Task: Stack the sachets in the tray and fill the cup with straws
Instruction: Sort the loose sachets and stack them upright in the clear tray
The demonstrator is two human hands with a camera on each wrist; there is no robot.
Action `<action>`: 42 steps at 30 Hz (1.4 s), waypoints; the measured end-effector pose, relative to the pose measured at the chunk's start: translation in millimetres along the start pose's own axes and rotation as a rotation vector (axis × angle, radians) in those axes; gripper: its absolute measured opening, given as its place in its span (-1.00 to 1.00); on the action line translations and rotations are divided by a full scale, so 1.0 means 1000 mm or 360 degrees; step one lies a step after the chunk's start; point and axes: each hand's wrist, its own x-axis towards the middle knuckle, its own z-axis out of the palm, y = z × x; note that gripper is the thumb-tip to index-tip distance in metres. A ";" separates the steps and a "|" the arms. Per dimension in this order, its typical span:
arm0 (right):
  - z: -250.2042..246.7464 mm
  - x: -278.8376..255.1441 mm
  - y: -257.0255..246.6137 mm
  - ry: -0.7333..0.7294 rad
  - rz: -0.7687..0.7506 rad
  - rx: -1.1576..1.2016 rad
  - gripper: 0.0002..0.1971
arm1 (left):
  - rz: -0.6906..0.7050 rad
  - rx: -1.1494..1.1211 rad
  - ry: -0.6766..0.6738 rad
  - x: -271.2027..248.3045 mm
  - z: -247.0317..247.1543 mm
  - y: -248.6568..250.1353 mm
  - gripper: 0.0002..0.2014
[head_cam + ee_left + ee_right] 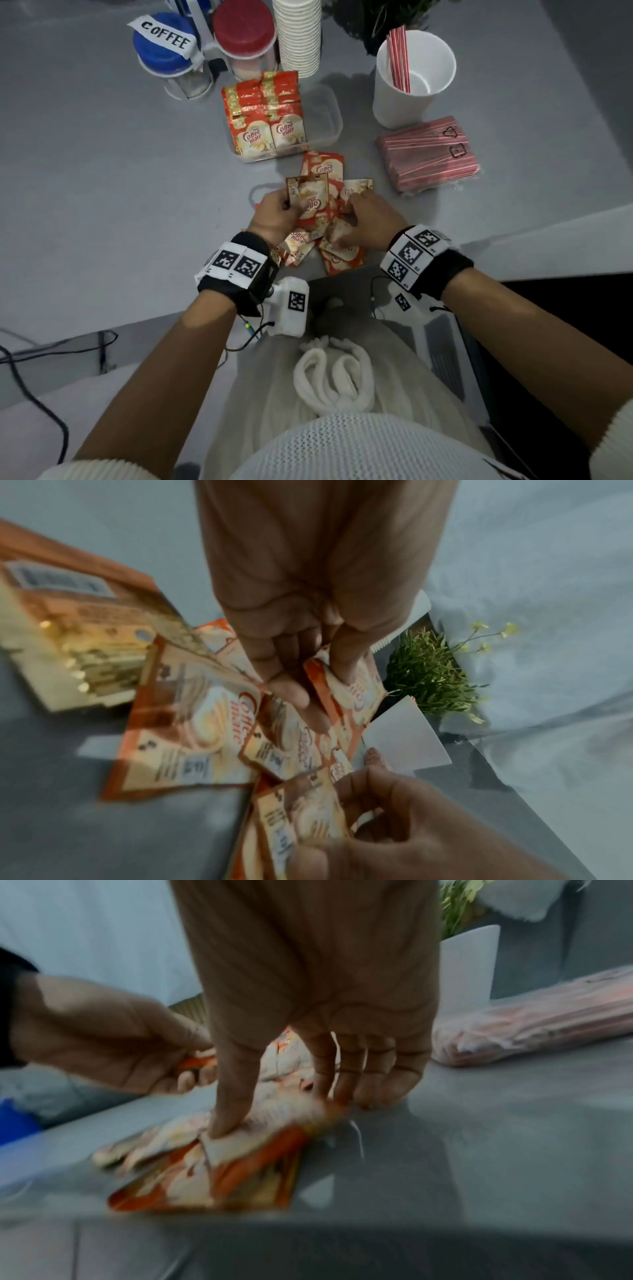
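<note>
Loose Coffee-mate sachets point(327, 250) lie in a heap on the grey table near me. My left hand point(286, 207) pinches one sachet point(310, 197) lifted above the heap; the left wrist view shows my left hand point(329, 696) with thumb and fingers on that sachet point(356, 693). My right hand point(354, 214) curls over the heap, thumb and fingers gripping a sachet point(246, 1139) in the right wrist view. The clear tray point(327, 113) holds upright sachets point(267, 116) in its left part. A white cup point(416, 99) holds a few red-striped straws point(399, 58).
A wrapped pack of straws point(428, 154) lies right of the heap. Behind the tray stand a blue-lidded jar labelled COFFEE point(164, 44), a red-lidded jar point(245, 34), a stack of paper cups point(298, 34) and a green plant point(431, 674). The table edge runs just under my wrists.
</note>
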 end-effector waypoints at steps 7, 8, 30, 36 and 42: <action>0.001 0.001 0.006 -0.0039 -0.0003 -0.0037 -0.54 | -0.0040 -0.0270 0.0084 -0.009 0.009 0.001 -0.77; 0.001 0.001 0.007 -0.0036 -0.0005 0.0008 -0.56 | -0.0045 -0.0286 0.0107 -0.009 0.011 0.001 -0.75; -0.042 -0.002 0.009 0.0185 -0.0322 0.1387 -0.84 | -0.0080 -0.0799 0.0199 0.002 0.017 0.016 -0.85; -0.044 0.000 0.006 -0.0037 -0.0290 0.1343 -0.74 | -0.0109 -0.0841 0.0157 0.004 0.014 0.022 -0.89; -0.051 0.002 0.003 0.0067 -0.0289 0.1430 -0.66 | -0.0113 -0.0805 0.0120 0.006 0.014 0.020 -0.93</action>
